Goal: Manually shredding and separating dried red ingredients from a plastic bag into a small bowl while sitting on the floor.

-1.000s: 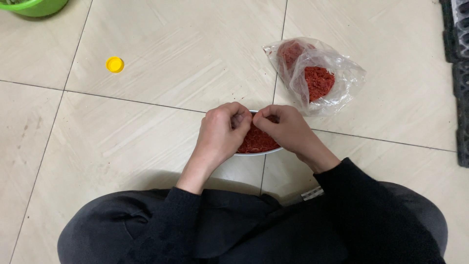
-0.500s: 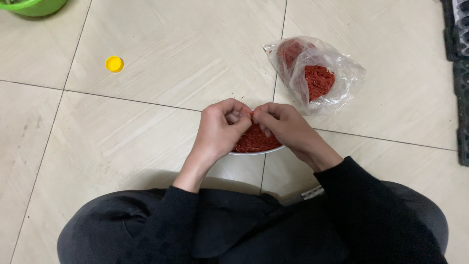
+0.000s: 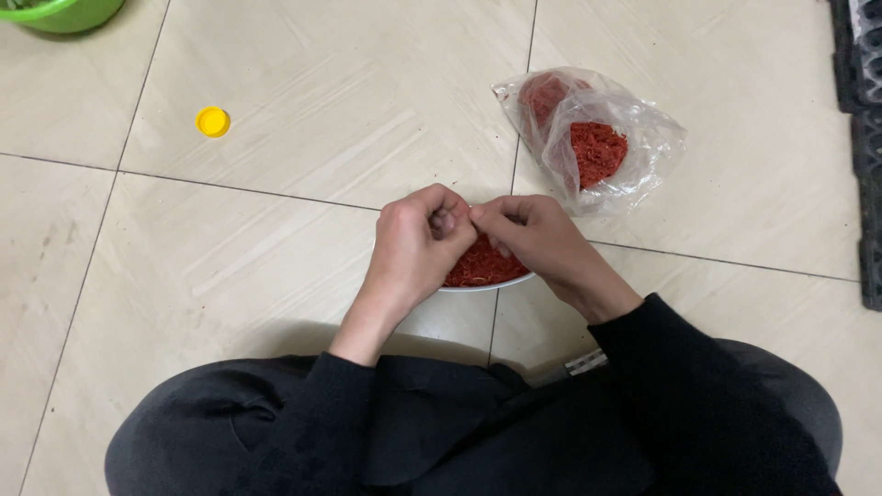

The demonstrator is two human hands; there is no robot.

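Head view: left hand (image 3: 415, 248), right hand (image 3: 537, 241) fingertips pinched together above red-shred bowl (image 3: 484, 268).

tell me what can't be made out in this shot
Head view, the only one:
- What the fingertips pinch: the left hand and right hand meet and cover it.
- Most of the white bowl of red shreds: under both hands.
- The green basin: cut off by the top edge.
- The dark rack: cut off by the right edge.
- The contents of the clear bag: blurred by crinkled plastic.
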